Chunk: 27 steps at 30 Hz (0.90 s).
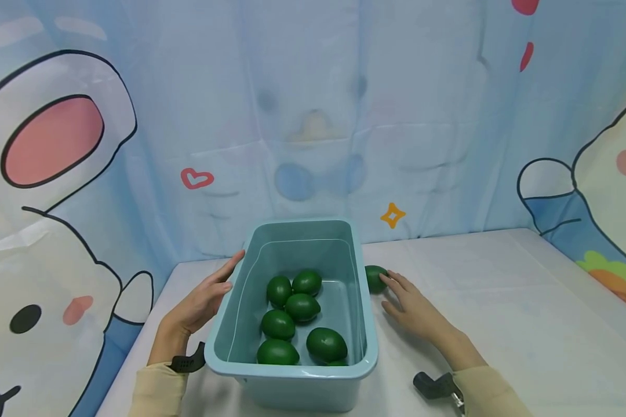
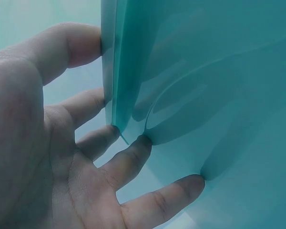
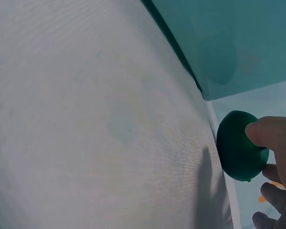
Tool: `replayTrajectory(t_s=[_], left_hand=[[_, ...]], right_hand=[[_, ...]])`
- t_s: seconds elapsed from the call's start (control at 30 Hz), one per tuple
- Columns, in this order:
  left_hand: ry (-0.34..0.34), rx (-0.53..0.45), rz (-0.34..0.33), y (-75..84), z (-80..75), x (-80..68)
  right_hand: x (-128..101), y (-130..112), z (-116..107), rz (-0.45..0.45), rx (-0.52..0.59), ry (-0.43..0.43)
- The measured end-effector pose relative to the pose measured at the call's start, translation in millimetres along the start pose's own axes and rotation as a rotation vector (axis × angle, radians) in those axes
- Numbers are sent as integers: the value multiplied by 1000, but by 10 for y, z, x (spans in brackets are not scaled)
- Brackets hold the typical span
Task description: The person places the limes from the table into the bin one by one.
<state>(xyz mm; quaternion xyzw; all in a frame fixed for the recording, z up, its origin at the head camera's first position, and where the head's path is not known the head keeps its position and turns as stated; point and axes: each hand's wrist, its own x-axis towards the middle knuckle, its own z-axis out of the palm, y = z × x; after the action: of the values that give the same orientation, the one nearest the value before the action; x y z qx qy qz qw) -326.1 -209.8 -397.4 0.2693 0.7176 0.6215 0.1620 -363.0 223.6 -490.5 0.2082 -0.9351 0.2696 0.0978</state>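
A light teal plastic bin (image 1: 363, 324) stands on the white table and holds several dark green limes (image 1: 302, 307). My left hand (image 1: 208, 295) rests flat against the bin's left wall (image 2: 190, 86), fingers (image 2: 133, 155) straight and spread on it. One more green lime (image 1: 374, 278) lies on the table just right of the bin. My right hand (image 1: 409, 304) reaches to it with straight fingers, and a fingertip (image 3: 262, 133) touches the lime (image 3: 238, 152) without wrapping round it.
The white tablecloth (image 1: 501, 301) stretches to the right of the bin. A cartoon-printed blue curtain (image 1: 313, 116) closes off the back and both sides. The table's left edge runs close beside my left forearm.
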Motion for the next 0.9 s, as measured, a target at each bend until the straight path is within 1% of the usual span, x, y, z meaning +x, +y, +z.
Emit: replayTrajectory(t_s=[0.1,0.27,0.43,0.67,0.9], left_hand=[[2,-2,0,5,7,-6],[1,0,-3,17,10,-11],[-3,-6,-4,28,10,-7],[2,-7,-13,32,17,1],[4,-2,-18,18,4,-4]], right_hand=[[-1,-6,15,-13,-21,24],[-6,4,45,-34,-87,58],[-8,15,43,-84,-147,91],[-12,12,25,-106,-149,79],[-2,7,20,-143,-169,104]])
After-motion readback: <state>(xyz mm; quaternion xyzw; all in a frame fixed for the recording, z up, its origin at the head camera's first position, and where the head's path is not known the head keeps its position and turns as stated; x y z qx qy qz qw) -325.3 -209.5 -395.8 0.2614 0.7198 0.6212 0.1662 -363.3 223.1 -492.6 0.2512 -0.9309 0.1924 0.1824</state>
